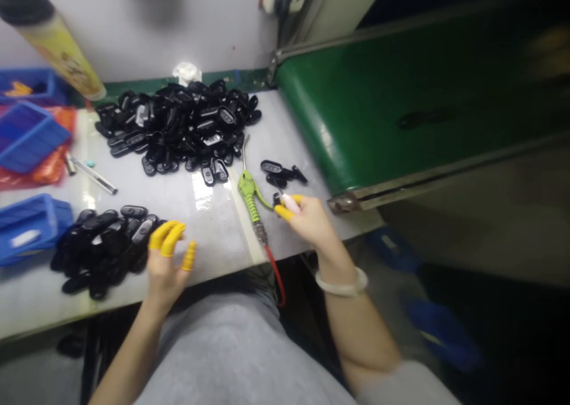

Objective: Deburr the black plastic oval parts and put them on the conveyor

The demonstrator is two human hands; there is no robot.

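Your right hand (307,221) is closed in a tight pinch on a small black plastic part (278,201), w/ a pale pink-white bit (290,203) showing by the fingertips; can't tell exactly what that bit is. Yellow finger cots (285,211) cover the fingertips, prob to keep skin oil off the parts. Your left hand (164,274) is open, fingers spread, just beside the near black pile (100,250), not touching it. That pile looks placed for easy left-hand reach. A green air gun (250,194) w/ red hose (275,274) lies on the surface (214,233) right by your right hand, prob kept close for quick pick-up. A few loose parts (276,170) sit just past it, the big pile (178,129) farther back, blue crates (29,227) far left, green conveyor belt (356,108) off right.
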